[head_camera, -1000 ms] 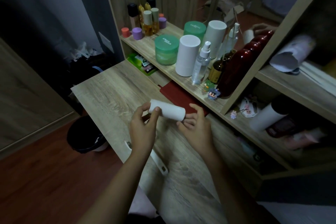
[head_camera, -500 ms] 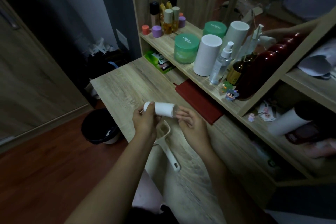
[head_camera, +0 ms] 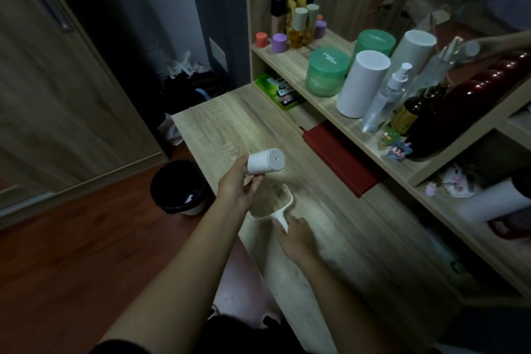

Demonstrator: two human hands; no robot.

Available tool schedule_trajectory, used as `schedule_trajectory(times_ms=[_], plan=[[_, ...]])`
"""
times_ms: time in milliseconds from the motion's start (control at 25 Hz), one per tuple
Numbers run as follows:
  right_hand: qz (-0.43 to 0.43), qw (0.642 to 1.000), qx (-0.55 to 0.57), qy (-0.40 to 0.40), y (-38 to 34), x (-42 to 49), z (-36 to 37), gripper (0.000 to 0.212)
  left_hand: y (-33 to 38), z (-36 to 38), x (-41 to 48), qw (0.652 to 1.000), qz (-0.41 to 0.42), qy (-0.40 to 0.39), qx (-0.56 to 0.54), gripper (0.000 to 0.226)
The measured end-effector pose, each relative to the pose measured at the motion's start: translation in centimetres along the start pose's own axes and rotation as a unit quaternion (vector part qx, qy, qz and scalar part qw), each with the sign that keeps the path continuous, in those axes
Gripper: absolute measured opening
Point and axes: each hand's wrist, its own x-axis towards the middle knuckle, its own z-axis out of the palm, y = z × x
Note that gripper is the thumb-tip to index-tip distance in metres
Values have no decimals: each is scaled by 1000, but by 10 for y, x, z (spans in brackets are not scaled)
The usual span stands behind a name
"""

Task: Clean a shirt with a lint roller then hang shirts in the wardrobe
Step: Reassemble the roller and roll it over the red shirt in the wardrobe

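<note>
Roll (head_camera: pixel 265 162) gripped in raised left hand (head_camera: pixel 238 187) | right hand (head_camera: pixel 297 237) grips handle (head_camera: pixel 283 221)

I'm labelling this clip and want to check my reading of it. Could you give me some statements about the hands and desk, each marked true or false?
1. The left hand holds a white roll. True.
2. The right hand grips the roller handle. True.
3. The roll is already fitted on the handle. False: it is held apart from the handle, above it.
4. A red book lies on the desk. True.
5. The bin stands on the desk. False: the bin stands on the floor beside the desk.
</note>
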Motion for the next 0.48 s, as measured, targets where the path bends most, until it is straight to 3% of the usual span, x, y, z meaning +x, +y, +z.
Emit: schedule_trajectory(times_ms=[200, 360, 480], plan=[[-10, 995, 83, -47, -4, -5, -50, 45, 6, -7, 0, 1000, -12, -11, -1, 9], [-126, 992, -33, 3, -18, -20, -124, 47, 10, -11, 1, 997, -40, -44, -48, 9], [-180, 976, -118, 32, -31, -30, -158, 46, 8, -10, 4, 997, -35, -67, 25, 30]])
